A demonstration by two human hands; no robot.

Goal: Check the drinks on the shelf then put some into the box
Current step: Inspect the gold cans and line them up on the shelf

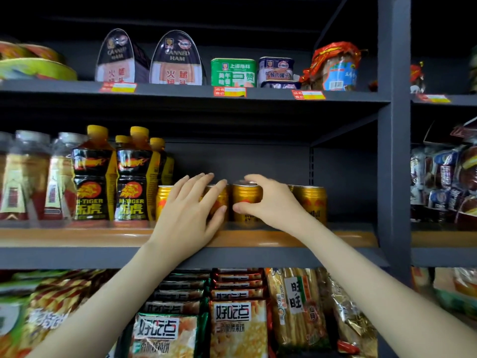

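Observation:
Several gold drink cans stand in a row on the middle shelf (77, 237). My right hand (271, 202) grips one gold can (246, 196), with fingers curled over its top and the thumb low on its front. To its left, my left hand (188, 210) lies with fairly straight fingers against the neighbouring can (219, 196), the thumb at that can's right side. Another can (164, 200) stands further left, and one more can (311, 204) stands to the right. Black and yellow Hi-Tiger bottles (90, 177) stand left of the cans. No box is in view.
Canned ham and luncheon meat tins (233, 72) fill the upper shelf. Snack and cracker packs (237, 321) lie on the lower shelf. A grey upright post (393, 151) bounds the bay on the right. Behind the cans the shelf is dark and open.

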